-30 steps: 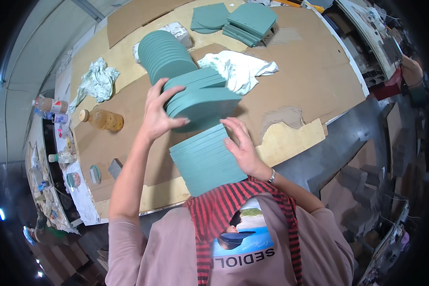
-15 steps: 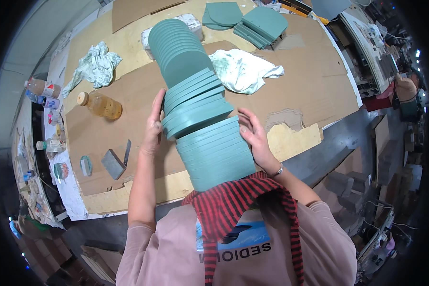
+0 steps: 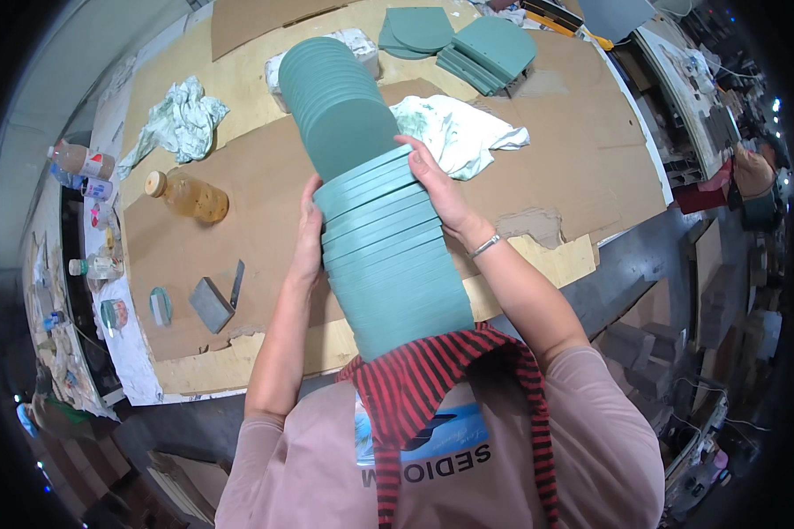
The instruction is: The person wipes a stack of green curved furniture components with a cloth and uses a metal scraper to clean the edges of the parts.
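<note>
A long row of green rounded panels [image 3: 393,264], standing on edge and packed face to face, runs from the striped cloth at my front toward the table's middle. My left hand [image 3: 310,231] presses along the left side of the row, its fingers partly hidden behind the panels. On the right, my right hand [image 3: 439,187] grips the far end, thumb over the top edge. Both hands clasp the panels between them. Beyond them, more green rounded panels [image 3: 335,97] lean in an overlapping line against a white wrapped block [image 3: 362,48].
Cardboard [image 3: 582,132] covers much of the table. White rags [image 3: 459,132] lie at right and a crumpled cloth [image 3: 183,119] at left. A bottle of amber liquid [image 3: 190,196], a grey block [image 3: 212,304] and a dark strip [image 3: 237,282] lie left. More green panels [image 3: 494,48] are stacked far right.
The tilted far panels have closed up against the near ones, so the gap between them is gone. My right hand has moved away from me to the row's far end; my left has shifted slightly.
</note>
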`<action>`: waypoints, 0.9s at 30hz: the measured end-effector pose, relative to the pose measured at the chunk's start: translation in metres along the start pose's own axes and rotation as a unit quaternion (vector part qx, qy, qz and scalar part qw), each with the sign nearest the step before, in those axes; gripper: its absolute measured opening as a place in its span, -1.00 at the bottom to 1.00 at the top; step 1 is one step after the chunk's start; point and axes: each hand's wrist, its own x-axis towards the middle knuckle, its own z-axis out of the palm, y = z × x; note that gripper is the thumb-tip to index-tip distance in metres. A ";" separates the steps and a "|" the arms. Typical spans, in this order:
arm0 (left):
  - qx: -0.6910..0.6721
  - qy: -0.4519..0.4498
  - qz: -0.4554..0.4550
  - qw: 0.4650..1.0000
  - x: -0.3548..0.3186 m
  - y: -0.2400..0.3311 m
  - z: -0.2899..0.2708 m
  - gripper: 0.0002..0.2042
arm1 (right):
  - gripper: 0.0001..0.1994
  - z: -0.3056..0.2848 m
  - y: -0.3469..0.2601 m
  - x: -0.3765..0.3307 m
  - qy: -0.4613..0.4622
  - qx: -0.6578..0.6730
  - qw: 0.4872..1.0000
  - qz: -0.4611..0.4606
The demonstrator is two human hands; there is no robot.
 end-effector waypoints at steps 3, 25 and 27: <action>-0.148 -0.009 -0.071 0.986 0.010 0.008 0.003 -0.27 | -0.51 -0.012 0.007 0.003 0.057 -0.009 0.998 0.004; 0.871 -0.253 0.136 0.400 0.188 0.106 0.103 -0.38 | -0.68 -0.003 0.012 0.009 0.157 -0.211 0.957 -0.124; 0.870 -0.267 0.119 0.397 0.177 0.110 0.108 -0.36 | -0.68 -0.003 0.011 0.007 0.155 -0.206 0.959 -0.121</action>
